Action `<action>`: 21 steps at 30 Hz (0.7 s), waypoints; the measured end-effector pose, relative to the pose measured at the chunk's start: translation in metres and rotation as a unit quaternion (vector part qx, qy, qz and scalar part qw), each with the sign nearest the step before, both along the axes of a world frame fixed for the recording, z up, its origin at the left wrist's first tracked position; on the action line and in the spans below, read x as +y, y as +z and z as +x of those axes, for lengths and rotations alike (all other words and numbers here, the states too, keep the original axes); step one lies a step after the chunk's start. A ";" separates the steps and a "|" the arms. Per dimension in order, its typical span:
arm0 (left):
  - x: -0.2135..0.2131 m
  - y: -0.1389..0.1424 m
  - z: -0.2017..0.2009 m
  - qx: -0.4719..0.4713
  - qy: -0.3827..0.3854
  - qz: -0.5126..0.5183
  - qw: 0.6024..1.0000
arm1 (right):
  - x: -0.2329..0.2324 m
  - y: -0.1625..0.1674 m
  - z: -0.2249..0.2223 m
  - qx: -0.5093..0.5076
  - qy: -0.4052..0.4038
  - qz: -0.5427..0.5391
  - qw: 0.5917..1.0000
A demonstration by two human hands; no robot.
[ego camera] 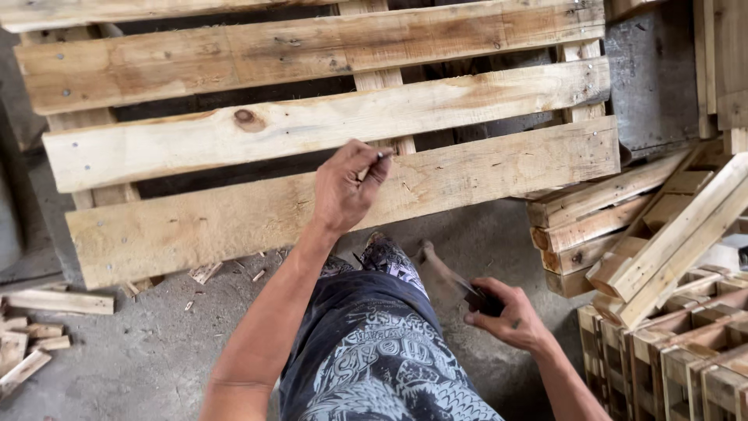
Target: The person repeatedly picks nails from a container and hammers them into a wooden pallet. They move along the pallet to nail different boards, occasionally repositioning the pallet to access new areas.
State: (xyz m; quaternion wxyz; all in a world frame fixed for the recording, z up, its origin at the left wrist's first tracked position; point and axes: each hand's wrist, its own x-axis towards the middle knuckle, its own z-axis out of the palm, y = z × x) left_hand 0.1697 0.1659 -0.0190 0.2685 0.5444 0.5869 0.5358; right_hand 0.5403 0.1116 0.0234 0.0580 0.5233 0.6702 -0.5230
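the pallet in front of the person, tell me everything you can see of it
The pallet is rough, pale unpainted wood, lying on the grey concrete floor. Four broad slats run across, nailed onto narrower cross pieces beneath, with dark gaps between. One slat shows a round brown knot; nail heads dot the slat ends. The nearest slat looks scuffed and stained. The left hand holds a small nail at this slat, over the middle cross piece. Wood chips lie by its near edge.

Lit by soft, even daylight — no glare, only faint shadows lying under the pallet [327, 125] boards. Blurring with motion around the hammer [448, 277] in the right hand [506, 316]; bending slightly at the edges — otherwise sharp.
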 end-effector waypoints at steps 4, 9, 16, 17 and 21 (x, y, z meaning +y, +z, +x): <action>-0.013 0.010 0.012 0.028 -0.092 -0.076 0.992 | -0.023 0.000 0.014 0.063 -0.153 -0.087 0.982; -0.018 0.017 0.031 0.114 -0.065 -0.037 0.991 | -0.031 0.002 0.029 0.224 -0.178 -0.009 0.958; -0.018 0.016 0.036 0.134 -0.060 -0.050 0.988 | -0.013 0.015 0.007 0.208 -0.180 0.025 0.961; -0.018 0.015 0.036 0.141 -0.058 -0.052 0.987 | -0.009 0.020 0.001 0.221 -0.159 0.064 0.960; -0.017 0.005 0.036 0.142 -0.062 -0.075 0.985 | 0.008 0.051 -0.018 0.256 -0.072 0.213 0.940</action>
